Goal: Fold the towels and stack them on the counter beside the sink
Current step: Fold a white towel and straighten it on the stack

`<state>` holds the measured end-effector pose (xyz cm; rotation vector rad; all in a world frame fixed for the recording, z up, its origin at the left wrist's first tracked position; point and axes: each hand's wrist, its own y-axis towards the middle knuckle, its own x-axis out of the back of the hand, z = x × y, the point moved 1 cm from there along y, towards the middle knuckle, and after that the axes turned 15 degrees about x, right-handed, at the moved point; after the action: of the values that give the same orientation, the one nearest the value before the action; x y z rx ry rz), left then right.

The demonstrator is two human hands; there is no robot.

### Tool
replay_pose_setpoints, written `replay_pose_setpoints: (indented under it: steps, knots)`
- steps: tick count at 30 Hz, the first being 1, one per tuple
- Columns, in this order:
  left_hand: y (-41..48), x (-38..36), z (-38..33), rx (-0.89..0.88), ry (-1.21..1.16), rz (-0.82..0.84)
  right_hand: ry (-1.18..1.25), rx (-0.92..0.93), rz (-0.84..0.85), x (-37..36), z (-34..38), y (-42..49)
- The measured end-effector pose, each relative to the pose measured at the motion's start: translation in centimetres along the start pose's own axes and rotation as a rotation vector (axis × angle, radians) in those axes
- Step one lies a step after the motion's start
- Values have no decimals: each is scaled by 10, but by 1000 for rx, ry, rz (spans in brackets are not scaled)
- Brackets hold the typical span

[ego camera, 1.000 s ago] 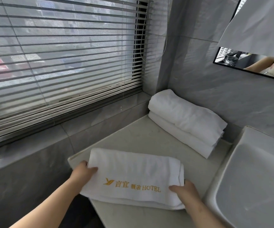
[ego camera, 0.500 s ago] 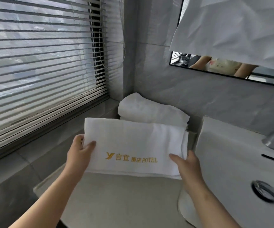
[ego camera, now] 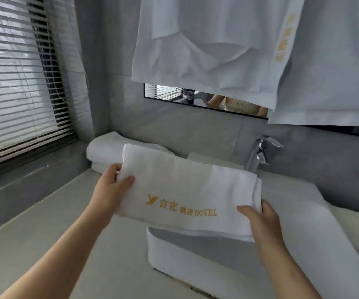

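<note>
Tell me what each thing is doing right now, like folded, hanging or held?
Logo towel: folded, held up off the counter by both hands.
Left hand: grips the towel's left edge.
Right hand: grips the towel's right edge.
Towel stack: folded, resting on the counter in the corner.
Hanging towels: unfolded, draped over the mirror.
Faucet: spout partly hidden, flow unclear.
Blinds: lowered.

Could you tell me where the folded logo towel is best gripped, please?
Grip the folded logo towel at its two short ends, from either side, thumbs on the logo face and fingers behind, as the left hand and right hand do. It is a wide, floppy rectangle of loose layers, so pinching both ends probably keeps the folds together.
</note>
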<state>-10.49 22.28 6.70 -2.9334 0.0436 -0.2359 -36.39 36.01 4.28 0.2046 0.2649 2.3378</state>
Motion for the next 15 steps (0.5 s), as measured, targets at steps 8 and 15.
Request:
replay_pose_setpoints:
  steps: [8, 15]
  knots:
    - [-96, -125, 0, 25, -1, 82, -26, -71, -28, 163, -12, -5]
    - [-112, -193, -3, -154, 584, 49, -103, -66, -115, 229, -24, 11]
